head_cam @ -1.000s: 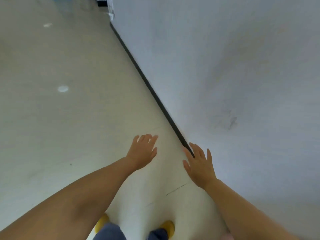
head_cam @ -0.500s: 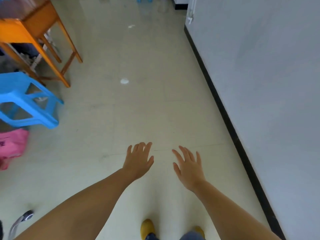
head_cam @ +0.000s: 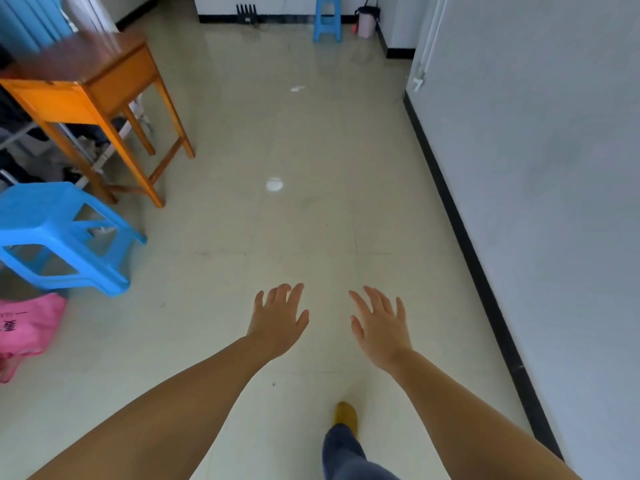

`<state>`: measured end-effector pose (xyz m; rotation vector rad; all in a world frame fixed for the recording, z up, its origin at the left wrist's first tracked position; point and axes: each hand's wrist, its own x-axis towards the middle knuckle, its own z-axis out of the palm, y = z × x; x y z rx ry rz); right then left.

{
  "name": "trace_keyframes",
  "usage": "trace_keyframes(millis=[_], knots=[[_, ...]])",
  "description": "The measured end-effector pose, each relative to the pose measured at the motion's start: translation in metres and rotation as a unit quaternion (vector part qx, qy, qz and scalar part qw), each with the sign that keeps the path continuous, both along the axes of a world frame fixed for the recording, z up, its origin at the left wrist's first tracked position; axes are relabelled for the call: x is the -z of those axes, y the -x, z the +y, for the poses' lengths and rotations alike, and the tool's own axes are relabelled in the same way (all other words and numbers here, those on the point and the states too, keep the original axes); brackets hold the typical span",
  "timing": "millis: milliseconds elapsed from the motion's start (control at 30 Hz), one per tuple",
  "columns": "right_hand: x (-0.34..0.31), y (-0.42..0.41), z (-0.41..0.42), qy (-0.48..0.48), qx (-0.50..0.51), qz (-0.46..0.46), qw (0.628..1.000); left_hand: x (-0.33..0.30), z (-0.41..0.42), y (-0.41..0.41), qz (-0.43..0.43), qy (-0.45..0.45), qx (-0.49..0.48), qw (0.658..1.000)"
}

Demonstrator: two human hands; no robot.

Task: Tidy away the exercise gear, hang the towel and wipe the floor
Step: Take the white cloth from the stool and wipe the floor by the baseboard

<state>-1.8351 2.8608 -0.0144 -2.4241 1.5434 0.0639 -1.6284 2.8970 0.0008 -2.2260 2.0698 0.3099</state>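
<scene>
My left hand (head_cam: 278, 318) and my right hand (head_cam: 379, 325) are stretched out side by side over the pale tiled floor (head_cam: 294, 237), fingers straight and spread, holding nothing. Black hand grippers (head_cam: 246, 12) stand against the far wall base. A pink bucket with a mop handle (head_cam: 366, 20) sits in the far right corner. No towel is in view.
An orange wooden table (head_cam: 100, 84) stands at the left with a blue plastic stool (head_cam: 59, 233) and a pink bag (head_cam: 27, 327) in front of it. Another blue stool (head_cam: 327, 19) stands at the far wall. A white wall (head_cam: 554, 168) with black skirting runs along the right.
The view has swung left from the wall and lifted toward the room, bringing the table, stools and far wall into sight. Both hands stay open and empty.
</scene>
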Motion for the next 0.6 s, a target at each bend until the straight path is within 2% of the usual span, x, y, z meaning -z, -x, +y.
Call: trace_keyframes(millis=[267, 433, 600], knots=[[-0.015, -0.061, -0.167, 0.006, -0.061, 0.015, 0.998, -0.016, -0.133, -0.049, 0.016, 0.021, -0.062, 0.998], [-0.012, -0.13, -0.255, 0.016, -0.096, 0.022, 0.995, -0.009, -0.207, -0.117, 0.033, 0.021, -0.112, 0.993], [-0.012, -0.22, -0.336, 0.021, -0.094, 0.029, 0.995, -0.011, -0.29, -0.205, 0.019, 0.038, -0.11, 0.993]])
